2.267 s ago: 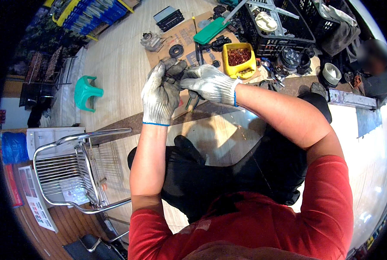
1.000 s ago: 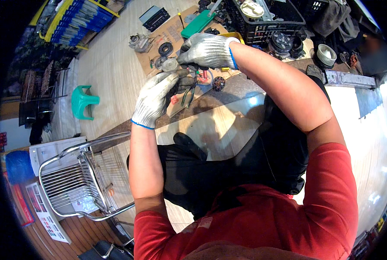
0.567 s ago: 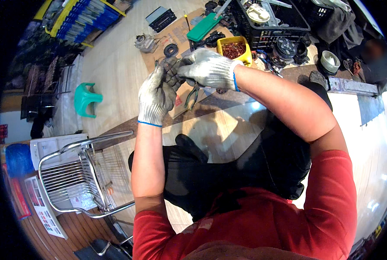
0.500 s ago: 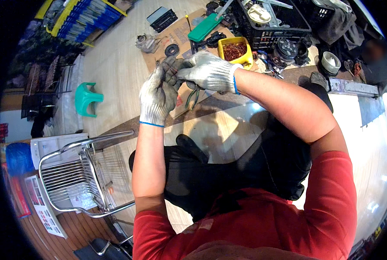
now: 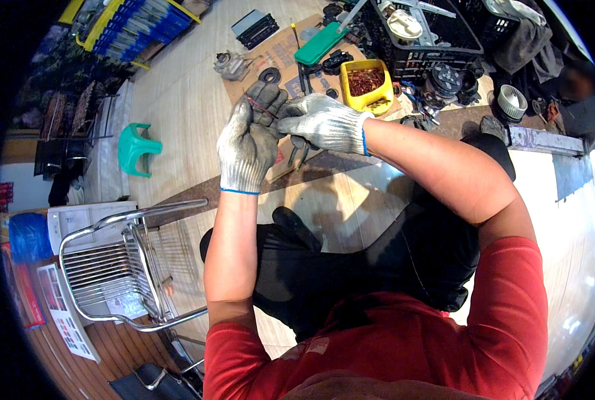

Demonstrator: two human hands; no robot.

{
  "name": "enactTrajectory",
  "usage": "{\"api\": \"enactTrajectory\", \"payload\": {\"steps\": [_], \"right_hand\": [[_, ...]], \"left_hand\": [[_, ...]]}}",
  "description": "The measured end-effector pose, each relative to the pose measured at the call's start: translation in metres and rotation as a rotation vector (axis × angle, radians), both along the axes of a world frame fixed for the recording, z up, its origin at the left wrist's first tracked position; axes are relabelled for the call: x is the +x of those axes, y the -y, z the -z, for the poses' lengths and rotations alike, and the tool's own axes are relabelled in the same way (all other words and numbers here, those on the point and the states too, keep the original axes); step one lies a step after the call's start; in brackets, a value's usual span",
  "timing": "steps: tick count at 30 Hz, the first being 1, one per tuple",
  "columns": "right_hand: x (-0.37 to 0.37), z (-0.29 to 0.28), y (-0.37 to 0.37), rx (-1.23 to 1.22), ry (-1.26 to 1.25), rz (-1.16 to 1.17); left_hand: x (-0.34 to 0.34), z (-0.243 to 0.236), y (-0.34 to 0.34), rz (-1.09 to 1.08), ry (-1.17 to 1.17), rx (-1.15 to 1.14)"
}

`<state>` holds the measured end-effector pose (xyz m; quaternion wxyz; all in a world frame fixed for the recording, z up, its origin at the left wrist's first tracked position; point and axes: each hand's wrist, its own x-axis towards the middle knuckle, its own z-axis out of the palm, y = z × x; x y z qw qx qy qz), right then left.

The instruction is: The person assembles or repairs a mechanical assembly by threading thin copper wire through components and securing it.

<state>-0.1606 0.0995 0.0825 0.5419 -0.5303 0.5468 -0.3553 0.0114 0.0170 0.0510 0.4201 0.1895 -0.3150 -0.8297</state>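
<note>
Left hand (image 5: 248, 145): fingers loosely spread, palm up, thin reddish wire (image 5: 263, 109) lying across them. Right hand (image 5: 327, 125): fingers bunched beside the wire's lower end; cannot tell whether they grip it. Risk: wire slides off, thick gloves likely dulling feel. If dropped onto the cardboard (image 5: 281, 45), or into reddish scraps (image 5: 365, 81) in the yellow container (image 5: 359, 103), probably hard to find.

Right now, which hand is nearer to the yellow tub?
The right one. The right hand is just left of and below the yellow tub in the picture; the left hand is farther left, beyond the right hand.
</note>
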Motion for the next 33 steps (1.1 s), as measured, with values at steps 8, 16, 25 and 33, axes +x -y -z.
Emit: {"api": "enactTrajectory", "payload": {"steps": [8, 16, 25, 33], "right_hand": [[-0.007, 0.007, 0.004, -0.041, -0.058, -0.074], [-0.027, 0.011, 0.017, -0.084, -0.212, -0.238], [-0.05, -0.009, 0.021, -0.121, -0.418, -0.142], [-0.045, 0.003, 0.025, -0.839, -0.681, -0.213]], "left_hand": [[0.013, -0.009, 0.009, -0.037, -0.013, -0.005], [0.021, -0.007, 0.024, 0.356, -0.206, -0.081], [0.023, -0.025, 0.002, 0.447, 0.642, -0.339], [0.011, -0.011, 0.002, 0.384, 0.913, -0.543]]}}
